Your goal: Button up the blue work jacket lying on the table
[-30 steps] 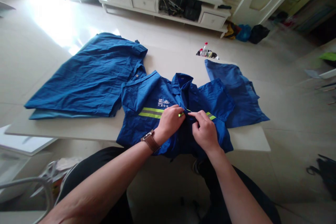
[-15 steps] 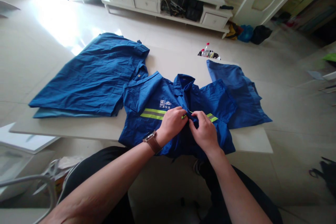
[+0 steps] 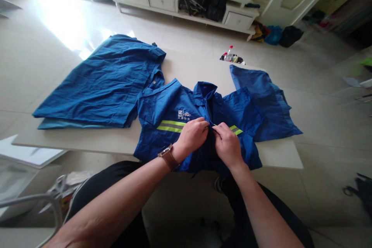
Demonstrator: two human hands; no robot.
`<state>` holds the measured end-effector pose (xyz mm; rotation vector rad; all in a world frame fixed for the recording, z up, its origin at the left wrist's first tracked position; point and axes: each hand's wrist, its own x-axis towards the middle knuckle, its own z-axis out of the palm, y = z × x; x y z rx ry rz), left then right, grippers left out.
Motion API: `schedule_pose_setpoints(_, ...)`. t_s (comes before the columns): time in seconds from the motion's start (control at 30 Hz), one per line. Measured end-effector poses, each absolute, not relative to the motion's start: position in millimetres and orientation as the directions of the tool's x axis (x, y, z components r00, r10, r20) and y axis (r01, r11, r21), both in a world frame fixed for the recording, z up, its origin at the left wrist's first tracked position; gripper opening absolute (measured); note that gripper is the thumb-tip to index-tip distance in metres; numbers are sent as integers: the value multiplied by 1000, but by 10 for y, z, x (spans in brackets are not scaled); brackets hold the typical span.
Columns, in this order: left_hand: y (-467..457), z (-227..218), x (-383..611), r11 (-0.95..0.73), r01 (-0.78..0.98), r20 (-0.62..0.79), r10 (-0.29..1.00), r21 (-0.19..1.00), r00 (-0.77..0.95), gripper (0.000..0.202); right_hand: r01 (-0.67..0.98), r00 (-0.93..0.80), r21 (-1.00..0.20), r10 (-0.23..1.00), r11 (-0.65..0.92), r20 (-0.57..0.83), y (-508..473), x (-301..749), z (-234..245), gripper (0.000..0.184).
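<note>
A dark blue work shirt (image 3: 162, 102) with a collar, a white chest logo and yellow-grey reflective bands lies spread before me, its hem hanging over the table's near edge. My left hand (image 3: 193, 133), with a brown-strapped watch on the wrist, pinches one front edge at the height of the band. Close beside it, my right hand (image 3: 228, 143) is closed on the opposite front edge of the same shirt. The fingertips nearly meet at the front opening and hide any button there.
Folded blue clothes (image 3: 101, 81) lie on the table (image 3: 192, 66) at the left, another blue garment (image 3: 264, 104) at the right. Bottles with red caps (image 3: 230, 52) stand in a bin past the far edge. A white TV cabinet (image 3: 162, 2) is beyond.
My right fingers have curled tighter and drawn slightly away from the left ones at the shirt's front. The left hand keeps its pinch. The whole view has shifted slightly.
</note>
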<state>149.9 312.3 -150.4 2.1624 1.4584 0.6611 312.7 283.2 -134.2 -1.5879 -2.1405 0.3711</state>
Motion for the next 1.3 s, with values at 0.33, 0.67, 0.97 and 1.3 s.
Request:
schedule_pose_setpoints(0.33,3141,-1408,1475,-376,714,142,920,591,366,22,866,-180,-434,965,248,193,2850,3143,-1312,28)
schedule_pose_setpoints(0.67,3166,-1415,1463,-405,701,159,906,587,392,23,849,-125,-478,965,225,232,2880,3123,-1328,24)
schedule_pose_setpoints(0.97,3198,-1399,1434,-372,714,148,922,594,357,21,768,-121,-598,969,230,216,2913,3095,-1355,20)
schedule_pose_setpoints(1.3,3234,-1358,1387,-370,705,136,921,606,366,19,695,-136,-678,970,239,203,2967,3078,-1336,19)
